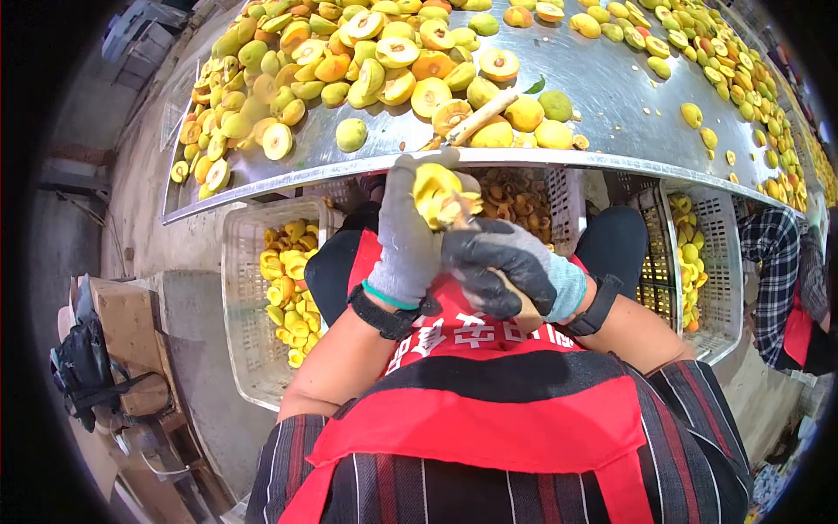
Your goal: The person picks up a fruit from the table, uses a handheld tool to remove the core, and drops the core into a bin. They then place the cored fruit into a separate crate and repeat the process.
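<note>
Near the table edge (pixel 611 161), the left hand (pixel 407 223) is clasping yellow fruit (pixel 434 188), the right hand (pixel 502 266) gripping a wooden-handled tool (pixel 522 302). Bare tabletop (pixel 598 74) is stretching beyond.

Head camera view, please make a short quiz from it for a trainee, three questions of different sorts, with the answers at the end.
1. Which hand is the fruit above the apron held in?
2. True or false: both of the person's hands are bare.
3. Fill in the colour: the crate beside the left knee holds ____ pieces.

Key:
1. The left hand.
2. False: the left hand and the right hand both wear gloves.
3. Yellow.
</note>
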Demonstrator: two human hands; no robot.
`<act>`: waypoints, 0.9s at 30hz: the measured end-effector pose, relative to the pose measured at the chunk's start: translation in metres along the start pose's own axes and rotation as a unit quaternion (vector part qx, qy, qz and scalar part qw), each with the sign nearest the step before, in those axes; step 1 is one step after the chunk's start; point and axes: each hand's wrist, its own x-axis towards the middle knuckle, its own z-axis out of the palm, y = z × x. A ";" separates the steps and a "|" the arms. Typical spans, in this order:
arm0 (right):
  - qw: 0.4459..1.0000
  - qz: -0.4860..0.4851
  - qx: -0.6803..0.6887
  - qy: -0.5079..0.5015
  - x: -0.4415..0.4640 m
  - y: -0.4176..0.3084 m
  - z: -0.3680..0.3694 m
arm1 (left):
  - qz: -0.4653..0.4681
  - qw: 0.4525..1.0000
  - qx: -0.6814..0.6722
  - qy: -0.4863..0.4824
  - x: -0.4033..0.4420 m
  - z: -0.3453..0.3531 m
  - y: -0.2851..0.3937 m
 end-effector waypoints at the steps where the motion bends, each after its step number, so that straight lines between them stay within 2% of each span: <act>1: 0.998 -0.029 0.056 0.017 0.000 0.001 0.002 | 0.036 0.999 -0.014 0.033 0.005 0.003 -0.004; 2: 0.992 -0.059 0.111 0.034 0.001 0.002 0.003 | 0.038 0.999 -0.016 0.034 0.007 0.004 -0.005; 4: 0.988 -0.071 0.138 0.003 0.001 0.005 -0.006 | -0.009 0.990 -0.141 -0.001 0.010 0.003 -0.003; 6: 0.980 -0.073 0.182 -0.029 -0.001 0.006 -0.021 | -0.001 0.990 -0.139 -0.031 0.014 -0.013 -0.002; 7: 0.975 -0.091 0.202 0.019 -0.003 0.010 -0.026 | 0.002 0.989 -0.134 -0.061 0.015 -0.024 -0.001; 8: 0.972 -0.092 0.215 0.017 -0.004 0.008 -0.033 | 0.005 0.988 -0.128 -0.092 0.015 -0.028 0.002; 9: 0.973 -0.092 0.214 0.003 -0.004 0.007 -0.039 | -0.008 0.996 -0.090 -0.004 0.007 -0.024 0.012; 12: 0.973 -0.088 0.214 0.012 -0.009 0.007 -0.049 | 0.061 0.997 -0.030 0.031 -0.008 -0.061 0.030; 14: 0.985 -0.088 0.139 0.056 -0.013 0.006 -0.051 | 0.133 0.969 0.182 0.102 -0.024 -0.101 0.054; 15: 0.986 -0.099 0.099 0.090 -0.015 0.007 -0.051 | 0.133 0.968 0.185 0.101 -0.033 -0.122 0.072; 16: 0.986 -0.102 0.101 0.088 -0.017 0.007 -0.051 | 0.121 0.898 0.396 0.146 -0.043 -0.144 0.092; 17: 0.987 -0.096 0.095 0.089 -0.019 0.006 -0.052 | 0.104 0.781 0.587 0.186 -0.050 -0.163 0.110; 18: 0.988 -0.088 0.090 0.088 -0.019 0.007 -0.052 | 0.081 0.624 0.747 0.217 -0.053 -0.168 0.118; 19: 0.988 -0.087 0.069 0.110 -0.019 0.007 -0.051 | 0.082 0.621 0.748 0.218 -0.047 -0.169 0.123; 21: 0.989 -0.077 0.034 0.123 -0.016 0.006 -0.047 | 0.189 0.717 0.635 0.217 -0.021 -0.162 0.140; 23: 0.987 -0.074 -0.024 0.143 -0.014 0.004 -0.042 | 0.218 0.728 0.631 0.158 0.021 -0.135 0.136; 24: 0.984 -0.062 -0.062 0.156 -0.013 0.001 -0.038 | 0.177 0.699 0.679 0.138 0.041 -0.110 0.136; 25: 0.983 -0.065 -0.064 0.158 -0.013 0.000 -0.033 | 0.180 0.635 0.742 0.119 0.071 -0.113 0.126; 26: 0.982 -0.069 -0.066 0.161 -0.014 -0.001 -0.029 | 0.137 0.640 0.748 0.114 0.088 -0.098 0.117; 27: 0.983 -0.067 -0.073 0.153 -0.015 -0.001 -0.030 | 0.112 0.641 0.756 0.065 0.127 -0.124 0.102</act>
